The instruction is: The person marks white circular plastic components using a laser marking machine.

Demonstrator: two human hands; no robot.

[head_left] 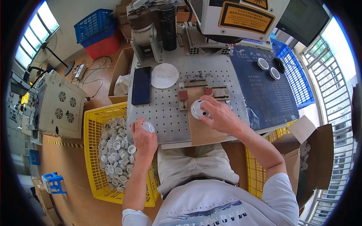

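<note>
My right hand [220,116] pinches a white round plastic cap [197,110] with dark holes, over a strip of brown cardboard [203,132]. Just behind that cap is a metal jig [194,83] with two dark red blocks [183,95], fixed on the perforated metal plate [169,116]. At the plate's front left edge, my left hand [144,137] has its fingers closed round another white round cap [149,127], partly hidden by the hand. A black phone [141,86] and a white disc [164,75] lie farther back on the plate.
Beside my left arm stands a yellow basket [94,150] full of white caps [115,150]. A laser machine head [237,19] overhangs the back. Two white rings [263,64] rest on a dark mat [256,90]. Cardboard boxes [316,158] stand at right.
</note>
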